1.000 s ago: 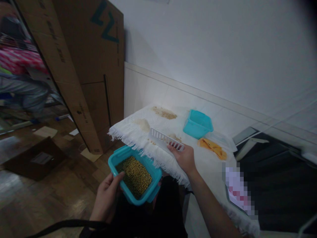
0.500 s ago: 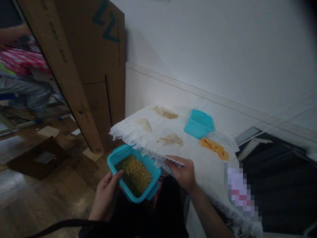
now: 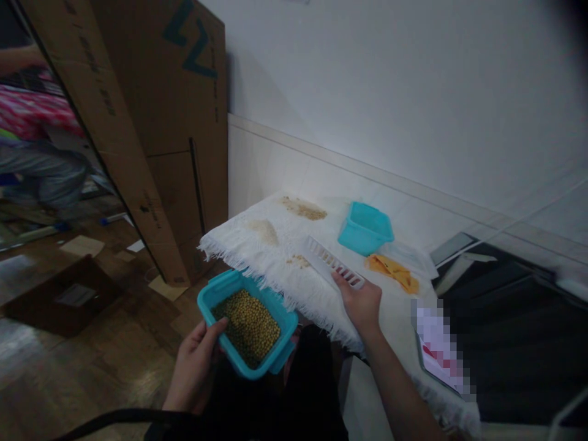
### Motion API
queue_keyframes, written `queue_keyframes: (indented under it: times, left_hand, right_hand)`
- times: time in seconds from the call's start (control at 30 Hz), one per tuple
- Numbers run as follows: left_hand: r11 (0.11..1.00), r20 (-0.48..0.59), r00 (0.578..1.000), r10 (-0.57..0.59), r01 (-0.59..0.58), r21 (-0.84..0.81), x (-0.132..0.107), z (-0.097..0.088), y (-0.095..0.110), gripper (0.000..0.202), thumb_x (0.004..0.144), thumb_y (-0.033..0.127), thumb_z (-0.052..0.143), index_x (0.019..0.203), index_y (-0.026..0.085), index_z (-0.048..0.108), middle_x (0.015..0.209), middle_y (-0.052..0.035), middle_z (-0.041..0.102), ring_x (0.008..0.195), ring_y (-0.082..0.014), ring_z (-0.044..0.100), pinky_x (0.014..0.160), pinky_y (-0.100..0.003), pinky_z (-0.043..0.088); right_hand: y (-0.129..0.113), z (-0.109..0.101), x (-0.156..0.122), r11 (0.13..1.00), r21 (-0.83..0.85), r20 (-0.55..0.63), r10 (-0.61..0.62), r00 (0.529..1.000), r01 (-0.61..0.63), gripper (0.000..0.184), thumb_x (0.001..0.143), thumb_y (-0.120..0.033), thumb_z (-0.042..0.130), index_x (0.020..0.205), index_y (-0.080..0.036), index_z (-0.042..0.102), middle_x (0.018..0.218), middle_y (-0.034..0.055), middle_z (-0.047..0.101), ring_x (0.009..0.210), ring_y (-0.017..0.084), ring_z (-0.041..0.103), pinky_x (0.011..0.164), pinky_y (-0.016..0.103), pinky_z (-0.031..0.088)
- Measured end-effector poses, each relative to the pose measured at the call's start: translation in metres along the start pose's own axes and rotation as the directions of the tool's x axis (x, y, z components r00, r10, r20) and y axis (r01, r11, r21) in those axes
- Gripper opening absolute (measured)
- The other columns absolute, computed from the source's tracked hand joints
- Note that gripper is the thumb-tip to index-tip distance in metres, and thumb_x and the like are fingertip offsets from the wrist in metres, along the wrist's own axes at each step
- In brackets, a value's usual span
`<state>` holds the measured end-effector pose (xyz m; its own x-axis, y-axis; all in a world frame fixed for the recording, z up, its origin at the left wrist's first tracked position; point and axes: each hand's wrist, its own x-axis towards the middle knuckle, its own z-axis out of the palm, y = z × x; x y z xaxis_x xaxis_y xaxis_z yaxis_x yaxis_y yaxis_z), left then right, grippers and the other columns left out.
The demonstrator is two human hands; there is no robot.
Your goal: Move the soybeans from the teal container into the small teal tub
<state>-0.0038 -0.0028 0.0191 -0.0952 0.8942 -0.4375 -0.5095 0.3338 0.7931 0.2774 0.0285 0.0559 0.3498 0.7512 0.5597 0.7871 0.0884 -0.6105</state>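
Note:
My left hand (image 3: 195, 361) grips the near left rim of a blue plastic box (image 3: 281, 361), thumb over the edge. Inside the box lie yellowish dried beans (image 3: 252, 321). It is held just below the fringed edge of a white cloth (image 3: 257, 257). My right hand (image 3: 362, 303) pinches the near end of a flat white plastic strip with a row of slots (image 3: 337, 263). That strip is tilted over the cloth and partly covers a small scatter of beans (image 3: 298, 261). Farther back on the cloth are a pale grainy heap (image 3: 266, 231) and another patch of beans (image 3: 310, 211).
A second blue box (image 3: 366, 228) stands at the back of the table beside a crumpled orange cloth (image 3: 394, 272). At the right edge lies a blurred-out phone-like device (image 3: 443, 355). A tall cardboard box (image 3: 174, 122) rises at left, with a person (image 3: 41, 165) beyond it.
My right hand has moved the slotted strip from the cloth's front edge inward, up and over the near bean scatter. My left hand and the bean box stay nearly in place.

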Motion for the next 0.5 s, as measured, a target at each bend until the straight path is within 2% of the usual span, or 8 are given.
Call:
queue_keyframes:
  times: [0.23,0.4,0.5]
  left_hand:
    - [1.000,0.004,1.000,0.002,-0.002,0.005,-0.0037,0.0032,0.0028,0.018,0.065,0.028,0.071,0.080,0.019,0.066,0.057,0.0049,0.063,0.048,-0.0103,0.054,0.050,-0.021,0.044]
    - [1.000,0.003,1.000,-0.008,0.008,0.002,-0.0018,0.0003,0.0009,0.021,0.065,0.029,0.072,0.083,0.018,0.067,0.060,0.0039,0.064,0.047,-0.0103,0.053,0.049,-0.022,0.043]
    - [1.000,0.005,1.000,-0.004,0.004,-0.009,-0.0016,0.0001,0.0001,0.022,0.066,0.028,0.072,0.085,0.019,0.067,0.059,0.0044,0.064,0.046,-0.0091,0.051,0.049,-0.020,0.043]
  right_hand:
    - [-0.0032,0.0015,-0.0017,0.999,0.040,0.041,-0.017,0.999,0.016,0.029,0.078,-0.042,0.059,0.083,-0.017,0.072,0.078,0.0070,0.073,0.077,0.025,0.068,0.065,0.030,0.053]
    - [-0.0016,-0.0020,-0.0004,1.000,0.017,0.006,-0.019,1.000,0.019,0.030,0.077,-0.042,0.059,0.084,-0.016,0.072,0.081,0.0081,0.073,0.080,0.026,0.068,0.068,0.032,0.054]
    - [-0.0029,-0.0009,-0.0009,0.999,0.035,0.027,-0.011,1.000,0.010,0.030,0.077,-0.043,0.060,0.085,-0.016,0.072,0.082,0.0082,0.073,0.082,0.026,0.068,0.070,0.033,0.054]
